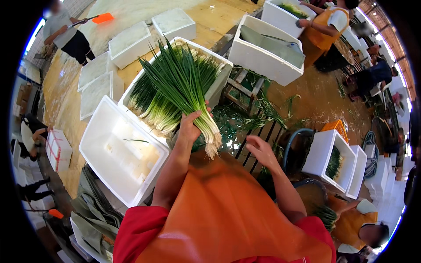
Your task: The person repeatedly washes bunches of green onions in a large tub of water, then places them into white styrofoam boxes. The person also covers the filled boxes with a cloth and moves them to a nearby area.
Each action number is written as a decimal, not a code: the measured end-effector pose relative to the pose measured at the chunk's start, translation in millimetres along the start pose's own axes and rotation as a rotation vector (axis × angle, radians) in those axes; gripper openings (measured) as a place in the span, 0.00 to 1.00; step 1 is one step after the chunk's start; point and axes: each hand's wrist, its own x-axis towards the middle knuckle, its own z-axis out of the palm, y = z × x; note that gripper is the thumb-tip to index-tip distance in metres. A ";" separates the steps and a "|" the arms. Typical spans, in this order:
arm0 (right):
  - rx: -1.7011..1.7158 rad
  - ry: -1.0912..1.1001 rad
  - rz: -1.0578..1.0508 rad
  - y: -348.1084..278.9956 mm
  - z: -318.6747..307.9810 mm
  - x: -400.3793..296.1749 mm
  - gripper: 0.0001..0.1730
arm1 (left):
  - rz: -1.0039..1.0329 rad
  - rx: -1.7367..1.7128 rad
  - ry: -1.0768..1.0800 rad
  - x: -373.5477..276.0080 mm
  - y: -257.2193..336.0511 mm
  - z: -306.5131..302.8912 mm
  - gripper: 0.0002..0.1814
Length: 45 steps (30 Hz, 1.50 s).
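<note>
My left hand [192, 125] is closed around a bunch of green onions [187, 88], gripping the pale stems above the roots. The bunch slants over a white foam box [126, 98] packed with more green onions [161, 115], leaf tips pointing up and away from me. My right hand [260, 148] is held to the right of the roots, over a dark slatted rack [260, 139], its fingers slightly curled and nothing visible in it. A white foam box [115, 148] with one loose green leaf inside stands to the left of the packed box.
Ice-filled foam boxes [130, 41] stand beyond, near a person with an orange shovel [103, 18]. A lined foam box [266, 69] is at the upper right, by a metal stool [243, 85]. Co-workers [329, 26] work on the right. Loose leaves [268, 110] lie on the wet floor.
</note>
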 end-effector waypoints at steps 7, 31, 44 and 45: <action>0.002 -0.188 -0.264 -111.6 32.5 67.3 0.20 | -0.080 -0.166 -0.185 -4.0 -6.6 21.9 0.43; 0.717 -0.286 0.030 -61.0 72.6 72.9 0.29 | -0.392 0.224 0.231 3.2 -38.6 -27.9 0.40; 0.079 -0.499 -0.058 6.2 82.8 53.7 0.43 | -0.361 0.435 0.263 -17.1 -80.1 11.8 0.31; 0.018 -0.597 0.042 0.7 81.7 53.1 0.43 | -0.353 0.424 0.208 -16.4 -71.7 17.7 0.33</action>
